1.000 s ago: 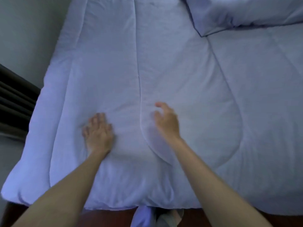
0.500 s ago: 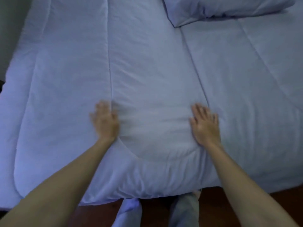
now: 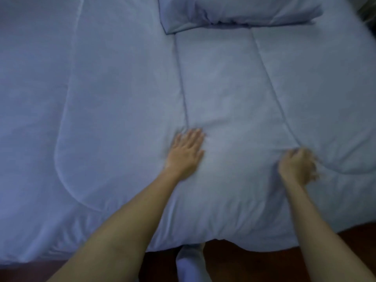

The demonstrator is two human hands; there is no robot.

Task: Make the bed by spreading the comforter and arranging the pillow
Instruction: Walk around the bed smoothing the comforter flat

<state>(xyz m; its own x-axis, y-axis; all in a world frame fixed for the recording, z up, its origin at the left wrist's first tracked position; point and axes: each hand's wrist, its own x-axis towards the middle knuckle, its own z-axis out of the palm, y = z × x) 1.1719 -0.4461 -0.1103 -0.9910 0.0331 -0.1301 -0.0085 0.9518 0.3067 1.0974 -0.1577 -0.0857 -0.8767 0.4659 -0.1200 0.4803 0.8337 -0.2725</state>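
Observation:
A pale blue quilted comforter (image 3: 114, 102) lies spread over the whole bed, its near edge hanging over the front. A matching pillow (image 3: 240, 11) rests on it at the top, right of centre. My left hand (image 3: 186, 152) lies flat, palm down, fingers spread, on the comforter beside a stitched seam. My right hand (image 3: 296, 166) sits to its right with fingers curled, and the fabric is bunched into small folds around its fingertips; the hand is blurred, so a firm grip is unclear.
Dark reddish-brown floor (image 3: 244, 261) shows below the comforter's near edge. A pale-clad leg or foot (image 3: 191, 259) stands there between my forearms.
The view has shifted right along the bed. My right hand went from flat and spread to curled, bunching the fabric. My left hand stays flat on the comforter.

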